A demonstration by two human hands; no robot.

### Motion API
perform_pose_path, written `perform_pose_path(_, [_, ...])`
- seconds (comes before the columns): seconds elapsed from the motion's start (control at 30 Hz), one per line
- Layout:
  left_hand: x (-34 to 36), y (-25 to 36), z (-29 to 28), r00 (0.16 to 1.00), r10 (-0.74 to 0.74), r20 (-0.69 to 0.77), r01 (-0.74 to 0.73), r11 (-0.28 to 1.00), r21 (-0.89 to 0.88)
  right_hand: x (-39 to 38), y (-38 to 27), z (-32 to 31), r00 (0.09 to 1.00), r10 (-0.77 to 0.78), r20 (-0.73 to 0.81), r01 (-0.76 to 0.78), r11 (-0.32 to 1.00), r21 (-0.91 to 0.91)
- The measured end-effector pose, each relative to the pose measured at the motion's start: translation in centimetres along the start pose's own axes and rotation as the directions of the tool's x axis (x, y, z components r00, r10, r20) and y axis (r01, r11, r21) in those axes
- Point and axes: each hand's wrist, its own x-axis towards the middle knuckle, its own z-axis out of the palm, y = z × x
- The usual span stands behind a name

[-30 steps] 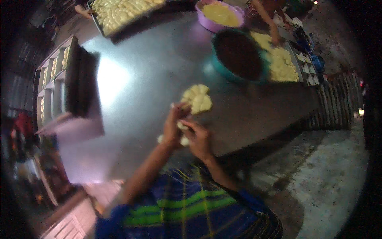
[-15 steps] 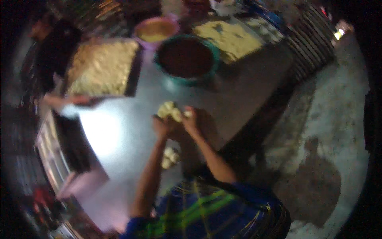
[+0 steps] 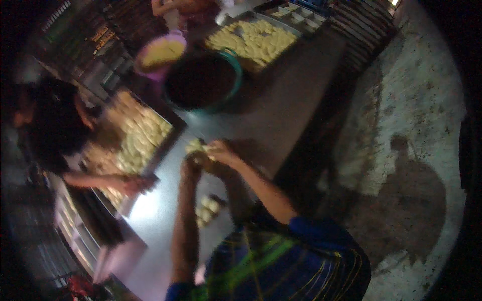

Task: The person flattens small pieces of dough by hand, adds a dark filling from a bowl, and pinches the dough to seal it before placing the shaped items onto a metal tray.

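Observation:
My left hand (image 3: 192, 165) and my right hand (image 3: 221, 153) meet over the steel table (image 3: 296, 95), fingers curled on a piece of pale dough (image 3: 196, 146), partly hidden by them. Several small pale dough balls (image 3: 208, 210) lie on the table between my forearms, below my hands. Just left of my hands is a large metal tray of shaped dough (image 3: 142, 140), with a co-worker's hand (image 3: 131, 184) at its near edge. The fine position of my fingers is blurred.
A teal tub of dark filling (image 3: 197, 83), a lilac tub of yellow mixture (image 3: 163, 52) and another dough tray (image 3: 251, 40) stand farther back. Divided pans (image 3: 83, 236) are at left. A co-worker (image 3: 52, 120) leans in from the left; another person (image 3: 178, 12) is behind.
My view has swung, shifting the tubs left. The co-worker's large dough tray has come down beside my hands, the person leaning over it. My hands stay together on dough.

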Motion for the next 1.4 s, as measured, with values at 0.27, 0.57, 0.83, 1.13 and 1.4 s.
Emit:
perform_pose_path(0.27, [3.5,20.7,9.3,0.942,-0.237,0.240,0.327,0.467,-0.822,-7.2,-14.2,-15.3,0.993,-0.114,-0.033,0.107,0.980,-0.167])
perform_pose_path(0.57, [2.3,8.3,15.1,0.893,0.447,0.050,-0.415,0.775,0.476,-8.9,0.6,-28.0,0.716,-0.446,-0.537,-0.160,0.645,-0.748])
perform_pose_path(0.83, [-6.6,16.0,2.5,0.956,-0.245,0.161,0.282,0.917,-0.283,-16.3,-6.8,-15.1,0.849,-0.038,-0.528,0.365,0.765,0.531])
perform_pose_path(1.13, [-13.0,20.2,-8.8,0.916,0.043,-0.399,-0.102,0.987,-0.128,-16.6,-9.8,12.1,0.986,-0.153,-0.064,0.166,0.937,0.308])
perform_pose_path(1.4, [-9.5,22.3,-9.6,0.743,0.571,-0.349,-0.348,0.775,0.527,-12.2,-8.4,13.2,0.947,-0.248,0.206,0.224,0.966,0.133])
